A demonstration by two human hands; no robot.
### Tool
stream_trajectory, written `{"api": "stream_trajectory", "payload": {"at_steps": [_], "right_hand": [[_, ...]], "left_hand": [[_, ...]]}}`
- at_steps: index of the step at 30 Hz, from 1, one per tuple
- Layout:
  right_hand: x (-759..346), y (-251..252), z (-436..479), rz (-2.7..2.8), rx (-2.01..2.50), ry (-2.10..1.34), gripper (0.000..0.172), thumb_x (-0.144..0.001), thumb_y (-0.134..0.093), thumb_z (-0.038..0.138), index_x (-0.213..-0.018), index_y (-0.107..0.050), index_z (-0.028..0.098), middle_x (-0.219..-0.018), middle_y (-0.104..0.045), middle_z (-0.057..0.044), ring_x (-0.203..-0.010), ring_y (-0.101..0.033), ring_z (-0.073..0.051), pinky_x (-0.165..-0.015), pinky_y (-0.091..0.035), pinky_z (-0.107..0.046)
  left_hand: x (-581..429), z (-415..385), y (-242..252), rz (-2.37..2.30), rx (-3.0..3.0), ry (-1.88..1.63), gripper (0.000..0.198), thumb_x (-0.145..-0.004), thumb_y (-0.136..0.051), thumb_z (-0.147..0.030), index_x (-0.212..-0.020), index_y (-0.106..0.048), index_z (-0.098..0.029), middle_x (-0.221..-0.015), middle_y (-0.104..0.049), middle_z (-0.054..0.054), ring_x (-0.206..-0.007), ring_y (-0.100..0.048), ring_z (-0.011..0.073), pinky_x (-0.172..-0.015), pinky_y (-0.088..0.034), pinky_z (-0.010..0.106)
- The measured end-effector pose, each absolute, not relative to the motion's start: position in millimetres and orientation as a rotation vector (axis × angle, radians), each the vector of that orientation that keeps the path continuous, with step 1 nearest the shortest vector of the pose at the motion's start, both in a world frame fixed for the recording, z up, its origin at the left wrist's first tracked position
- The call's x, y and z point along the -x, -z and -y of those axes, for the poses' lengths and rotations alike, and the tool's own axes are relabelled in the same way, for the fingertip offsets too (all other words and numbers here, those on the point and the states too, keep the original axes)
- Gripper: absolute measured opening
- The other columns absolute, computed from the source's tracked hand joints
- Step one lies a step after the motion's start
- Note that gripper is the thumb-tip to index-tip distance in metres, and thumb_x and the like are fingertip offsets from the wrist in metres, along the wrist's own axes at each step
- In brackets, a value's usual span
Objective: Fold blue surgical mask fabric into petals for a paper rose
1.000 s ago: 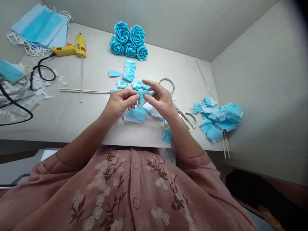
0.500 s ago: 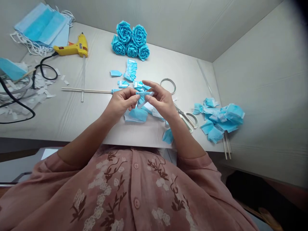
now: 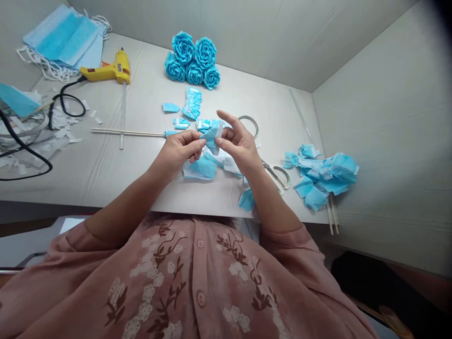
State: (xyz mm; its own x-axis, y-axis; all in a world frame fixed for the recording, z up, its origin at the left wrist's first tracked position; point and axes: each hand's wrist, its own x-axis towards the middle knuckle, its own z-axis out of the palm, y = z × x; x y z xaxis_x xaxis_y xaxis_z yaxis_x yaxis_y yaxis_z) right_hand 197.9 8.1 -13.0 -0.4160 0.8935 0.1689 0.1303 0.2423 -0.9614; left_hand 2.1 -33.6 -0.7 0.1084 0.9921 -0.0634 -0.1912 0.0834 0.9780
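Between my two hands is a small folded piece of blue mask fabric (image 3: pixel 212 137), its paler edge turned up on the right. My left hand (image 3: pixel 181 149) pinches its left side between thumb and fingertips. With thumb and bent fingers, my right hand (image 3: pixel 237 143) grips the right side, its index finger stretched out above. Right beneath them on the table lie loose blue and white fabric pieces (image 3: pixel 200 169). Behind the hands are small folded pieces with white strips (image 3: pixel 181 123) and an overlapping row of folded pieces (image 3: pixel 192 102).
Several blue fabric roses (image 3: pixel 194 61) stand at the back. Left are a yellow glue gun (image 3: pixel 112 69), a stack of face masks (image 3: pixel 67 37), thin sticks (image 3: pixel 127 133) and white scraps (image 3: pixel 65 127). Right are scissors (image 3: pixel 277 175), a tape ring (image 3: pixel 250 125) and a blue fabric pile (image 3: pixel 326 172).
The fabric piece has been turned and refolded, its pale edge now upright at the right. My right hand has shifted slightly, its index finger raised higher. My left hand keeps its pinch.
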Motion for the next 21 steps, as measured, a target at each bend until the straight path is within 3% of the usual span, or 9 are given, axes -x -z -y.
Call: {"api": "stream_trajectory", "payload": {"at_steps": [2,6,14,18,21], "right_hand": [[-199.2,12.7,-8.8,1.737,0.973,-1.23,0.073,-0.091,-0.072,0.063,-0.153,-0.051,0.029,-0.097,-0.068,-0.002,-0.078,-0.063,-0.018,-0.074,-0.059,-0.036],[-199.4,11.7,-8.7,1.748,0.992,-1.215,0.072,-0.091,-0.071,0.063,-0.152,-0.051,0.029,-0.097,-0.069,-0.002,-0.075,-0.061,-0.017,-0.071,-0.057,-0.035],[-194.3,11.0,-5.5,1.738,0.972,-1.202,0.068,-0.09,-0.073,0.064,-0.145,-0.053,0.029,-0.089,-0.064,-0.001,-0.076,-0.061,-0.018,-0.073,-0.058,-0.035],[-194.6,7.9,-5.3,1.645,0.927,-1.193,0.049,-0.092,-0.068,0.069,-0.118,-0.06,0.028,-0.091,-0.065,-0.001,-0.083,-0.064,-0.018,-0.082,-0.06,-0.037],[-194.0,5.2,-4.7,1.655,0.932,-1.14,0.046,-0.091,-0.07,0.07,-0.095,-0.062,0.025,-0.089,-0.064,-0.001,-0.084,-0.063,-0.017,-0.083,-0.059,-0.037]], "left_hand": [[-1.3,32.3,1.5,-1.004,-0.985,-1.155,0.016,-0.076,-0.08,-0.028,-0.079,-0.07,-0.017,-0.062,-0.059,-0.002,-0.054,-0.051,0.0091,-0.051,-0.04,0.022],[0.0,30.8,1.7,-0.982,-0.889,-1.144,0.03,-0.076,-0.083,-0.032,-0.101,-0.073,-0.017,-0.067,-0.062,-0.002,-0.055,-0.055,0.01,-0.049,-0.042,0.021],[-0.8,33.8,-0.5,-1.087,-1.133,-1.145,0.022,-0.077,-0.081,-0.031,-0.069,-0.065,-0.017,-0.062,-0.059,-0.001,-0.056,-0.049,0.0086,-0.053,-0.041,0.021],[-0.7,35.1,-3.4,-1.117,-1.138,-1.155,0.022,-0.078,-0.078,-0.03,-0.067,-0.063,-0.018,-0.06,-0.057,-0.001,-0.055,-0.048,0.0091,-0.053,-0.04,0.022],[-0.6,35.4,-4.2,-1.126,-1.153,-1.148,0.022,-0.078,-0.077,-0.029,-0.066,-0.062,-0.018,-0.06,-0.057,-0.001,-0.055,-0.048,0.0088,-0.053,-0.04,0.022]]}}
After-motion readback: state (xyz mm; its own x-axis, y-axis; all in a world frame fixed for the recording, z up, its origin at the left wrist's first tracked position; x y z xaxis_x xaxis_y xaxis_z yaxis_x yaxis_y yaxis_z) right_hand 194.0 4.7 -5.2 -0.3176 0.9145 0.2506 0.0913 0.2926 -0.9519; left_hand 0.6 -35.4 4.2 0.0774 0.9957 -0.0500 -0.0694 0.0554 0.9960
